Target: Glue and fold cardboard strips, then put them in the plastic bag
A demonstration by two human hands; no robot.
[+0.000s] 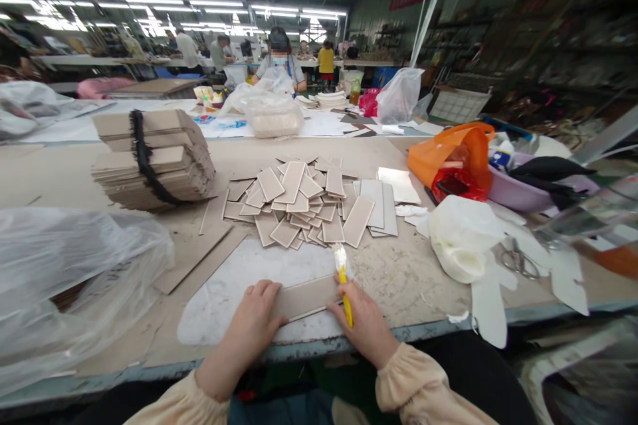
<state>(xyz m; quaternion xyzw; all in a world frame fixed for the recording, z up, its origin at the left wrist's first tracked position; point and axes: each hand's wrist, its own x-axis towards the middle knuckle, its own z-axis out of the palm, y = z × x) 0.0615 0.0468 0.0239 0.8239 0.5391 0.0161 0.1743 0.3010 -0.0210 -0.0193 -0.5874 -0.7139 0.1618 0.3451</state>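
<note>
A flat beige rectangular strip [309, 297] lies lengthwise between my two hands at the table's front. My left hand [254, 315] grips its left end, thumb at the near edge and fingers at the far one. My right hand [366, 319] is closed round a brush [343, 285] with a yellow handle and white-coated bristles pointing away from me. The fingers of that hand also touch the strip's right end. Under the strip is a whitish, stained sheet [214, 292]. Just beyond it, a loose heap of similar beige pieces [294, 212] is spread out.
A strapped stack of boards [154, 159] stands at the left behind clear plastic [74, 272]. To the right are a cut-open white jug [463, 239], scissors [518, 259], an orange bag [453, 159] and a lilac basin [523, 189]. A co-worker [279, 63] sits across the tables.
</note>
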